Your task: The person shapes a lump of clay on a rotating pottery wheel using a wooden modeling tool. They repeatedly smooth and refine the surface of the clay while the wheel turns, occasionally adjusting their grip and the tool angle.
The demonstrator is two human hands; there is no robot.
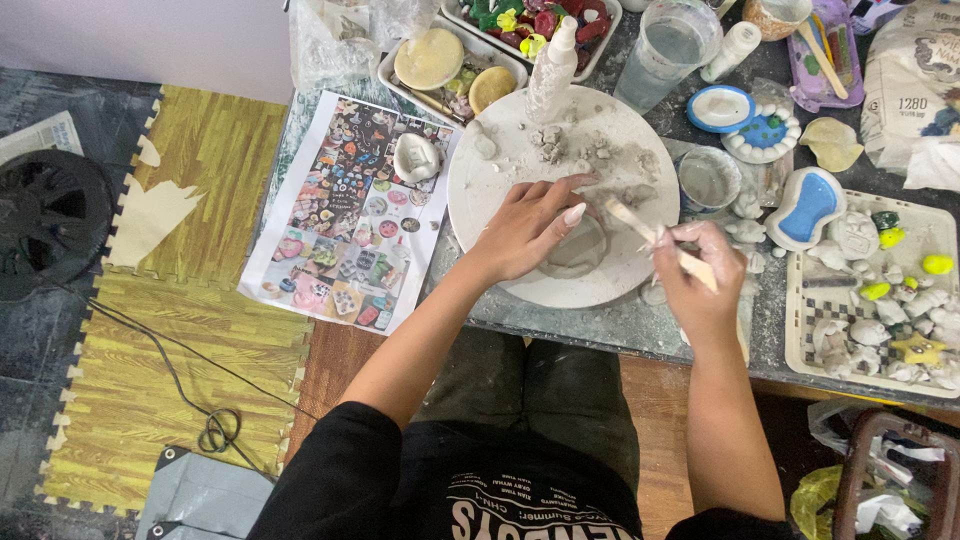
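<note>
My left hand (532,222) rests on a small grey clay dish (578,250) that lies on a round white turntable (480,190), fingers curled over its rim. My right hand (698,275) grips a flat wooden modelling tool (640,226), its tip pointing at the dish's right edge. Lumps of grey clay (548,140) lie on the far part of the turntable. A clay-smeared white spray bottle (553,65) stands at its back edge.
A printed reference sheet (345,215) with a small white clay piece (415,157) lies left. A water cup (668,45), small bowl (708,180), blue-glazed dishes (805,207) and a tray of clay figures (870,300) sit right. Foam mats and a cable cover the floor.
</note>
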